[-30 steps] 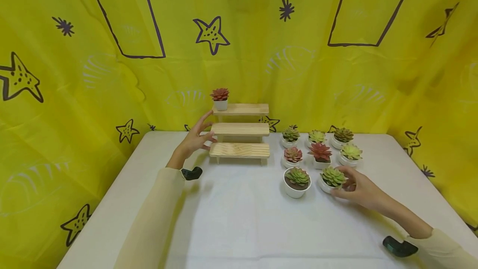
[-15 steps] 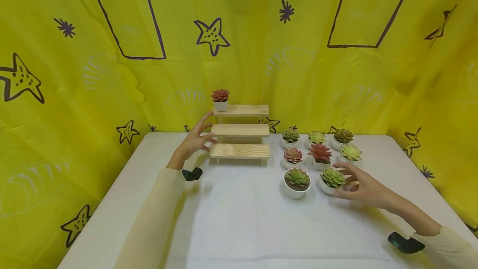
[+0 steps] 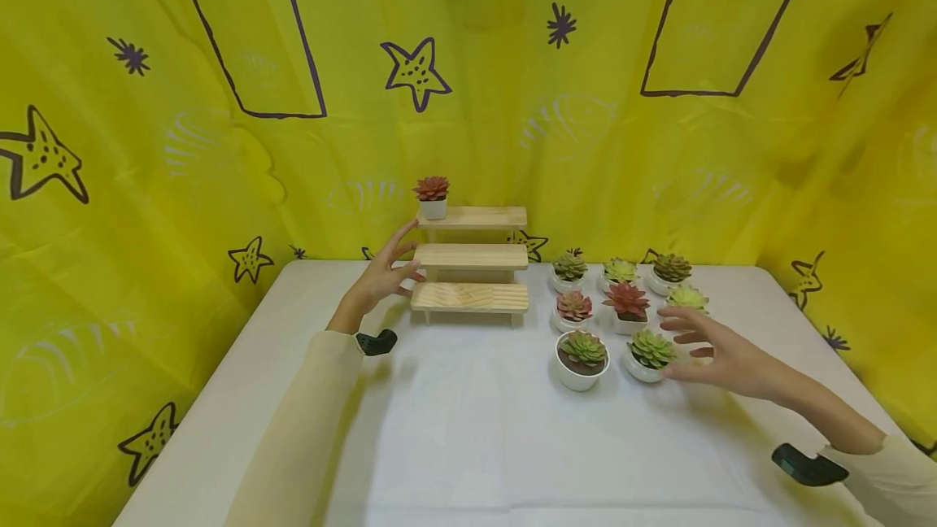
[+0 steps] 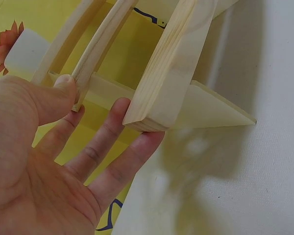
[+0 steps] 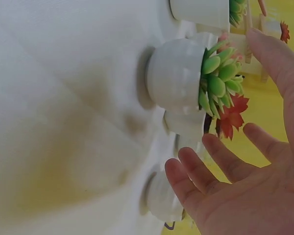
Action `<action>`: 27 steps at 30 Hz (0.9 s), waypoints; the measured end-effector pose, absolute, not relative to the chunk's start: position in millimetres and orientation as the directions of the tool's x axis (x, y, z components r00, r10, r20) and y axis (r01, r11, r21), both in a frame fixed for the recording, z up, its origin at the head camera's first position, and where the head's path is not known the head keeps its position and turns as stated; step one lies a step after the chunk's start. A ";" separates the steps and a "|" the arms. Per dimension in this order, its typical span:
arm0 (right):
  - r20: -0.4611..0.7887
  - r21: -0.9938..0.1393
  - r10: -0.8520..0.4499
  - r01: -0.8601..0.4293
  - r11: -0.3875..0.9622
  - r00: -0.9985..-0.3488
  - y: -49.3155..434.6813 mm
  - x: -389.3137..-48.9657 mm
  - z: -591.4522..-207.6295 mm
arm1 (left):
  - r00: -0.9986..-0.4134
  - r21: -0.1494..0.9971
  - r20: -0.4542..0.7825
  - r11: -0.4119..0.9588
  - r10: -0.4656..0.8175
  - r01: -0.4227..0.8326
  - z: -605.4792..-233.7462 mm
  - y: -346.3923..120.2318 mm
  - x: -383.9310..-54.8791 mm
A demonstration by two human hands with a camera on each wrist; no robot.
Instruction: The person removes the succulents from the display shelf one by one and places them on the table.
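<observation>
My left hand (image 3: 381, 273) rests against the left side of a three-tier wooden display stand (image 3: 471, 295). In the left wrist view, its thumb touches the end of one shelf (image 4: 105, 41), and its loosely extended fingers touch the front shelf (image 4: 157, 73). On the top tier's left end sits a red artificial succulent in a square white pot (image 3: 433, 208). My right hand (image 3: 739, 360) is spread beside a green succulent in a round white pot (image 3: 647, 354), which stands on the table. In the right wrist view, a gap shows between palm and pot (image 5: 174, 76).
Several more potted succulents stand grouped right of the stand, among them a red one (image 3: 627, 303), a pink one (image 3: 574, 309) and a front green one (image 3: 581, 360). A white cloth covers the table (image 3: 468, 446). A yellow patterned curtain (image 3: 483, 128) hangs behind.
My right hand has let go of the round-potted green succulent, spread its fingers and drawn back to the right. The pot stays on the table. My left hand stays at the stand.
</observation>
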State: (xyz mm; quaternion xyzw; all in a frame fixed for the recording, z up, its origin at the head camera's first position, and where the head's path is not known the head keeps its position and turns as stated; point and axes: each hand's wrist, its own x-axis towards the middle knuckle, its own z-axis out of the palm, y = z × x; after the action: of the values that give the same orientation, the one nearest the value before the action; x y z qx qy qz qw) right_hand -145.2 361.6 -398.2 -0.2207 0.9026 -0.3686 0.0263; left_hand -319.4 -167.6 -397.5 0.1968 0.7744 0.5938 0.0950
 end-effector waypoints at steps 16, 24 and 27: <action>0.230 -0.529 -0.394 -0.454 0.717 -0.890 342.5 -158.6 -367.2 | -0.908 0.955 0.084 0.228 0.410 0.191 -395.1 -167.0 -317.5; 0.223 -0.549 -0.419 -0.468 0.692 -0.880 318.9 -175.1 -350.1 | -0.909 0.953 0.084 0.232 0.408 0.192 -396.1 -167.5 -317.7; 0.224 -0.556 -0.431 -0.478 0.679 -0.874 310.5 -183.5 -342.7 | -0.908 0.954 0.086 0.230 0.410 0.194 -395.9 -167.6 -317.4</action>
State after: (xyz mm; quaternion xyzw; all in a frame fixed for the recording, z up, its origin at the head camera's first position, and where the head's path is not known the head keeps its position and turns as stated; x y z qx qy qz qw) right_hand -183.5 310.5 -342.7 -0.2484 0.9156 -0.3140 -0.0373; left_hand -317.4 -167.6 -395.9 0.1939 0.7788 0.5895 0.0915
